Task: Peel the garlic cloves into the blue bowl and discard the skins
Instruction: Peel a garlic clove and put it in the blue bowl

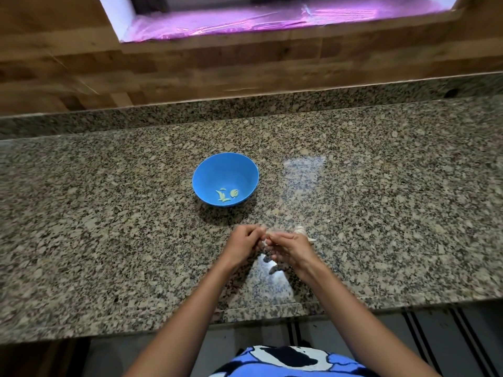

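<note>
Pale garlic clove (263,242) pinched between curled fingers (251,234) of left hand (241,247) and right hand (292,248), low over granite desk (109,213). Blur hides how much skin is on it, probably part. Garlic bulb (300,229) lies just behind right hand. Ahead, slightly left: blue bowl (206,172) holding few peeled cloves (227,195). To peel well: steady clove with one hand, lift skin from tip with other thumbnail, keep scraps together. Wide stretch of desk either side of hands. Front edge lies under forearms, so work forward.
</note>
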Tool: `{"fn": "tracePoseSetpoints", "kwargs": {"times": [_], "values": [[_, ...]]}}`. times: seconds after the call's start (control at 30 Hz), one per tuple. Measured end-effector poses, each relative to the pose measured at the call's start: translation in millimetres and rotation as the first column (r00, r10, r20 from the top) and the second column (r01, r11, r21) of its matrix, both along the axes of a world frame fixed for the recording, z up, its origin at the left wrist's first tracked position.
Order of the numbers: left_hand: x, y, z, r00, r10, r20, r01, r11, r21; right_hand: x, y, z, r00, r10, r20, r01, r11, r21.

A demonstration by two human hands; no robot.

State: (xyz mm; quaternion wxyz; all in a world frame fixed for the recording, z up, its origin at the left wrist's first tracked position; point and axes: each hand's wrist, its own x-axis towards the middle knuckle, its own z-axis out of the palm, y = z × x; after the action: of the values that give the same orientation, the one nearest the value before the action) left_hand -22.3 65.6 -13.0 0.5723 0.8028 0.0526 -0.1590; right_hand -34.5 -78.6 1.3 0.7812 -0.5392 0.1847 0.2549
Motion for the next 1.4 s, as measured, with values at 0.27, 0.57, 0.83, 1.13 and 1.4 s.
{"fn": "tracePoseSetpoints", "kwargs": {"times": [0.27,0.57,0.83,1.13,1.4], "values": [[-0.9,-1.4,-8.9,0.993,0.085,0.081,-0.091,0.993,0.079,0.0,-3.7,2.3,0.999,-0.041,0.014,0.04,0.999,0.034],[-15.1,-6.2,3.2,0.985,0.113,0.132,-0.107,0.993,-0.053,-9.2,-1.4,-6.4,0.969,-0.022,0.247,0.095,0.953,-0.286],[-14.3,-3.9,-3.6,0.978,0.069,0.199,-0.083,0.994,0.066,-9.3,-2.6,-6.1,0.913,0.226,0.34,-0.005,0.84,-0.543],[-16.9,-1.4,-4.2,0.984,0.163,0.07,-0.14,0.955,-0.261,-7.9,-8.7,-2.3,0.996,0.075,0.042,-0.071,0.993,-0.099],[-19.3,-8.2,2.7,0.966,0.256,-0.017,-0.247,0.907,-0.342,-11.2,-1.0,-12.9,0.811,0.241,0.533,0.201,0.741,-0.64]]}}
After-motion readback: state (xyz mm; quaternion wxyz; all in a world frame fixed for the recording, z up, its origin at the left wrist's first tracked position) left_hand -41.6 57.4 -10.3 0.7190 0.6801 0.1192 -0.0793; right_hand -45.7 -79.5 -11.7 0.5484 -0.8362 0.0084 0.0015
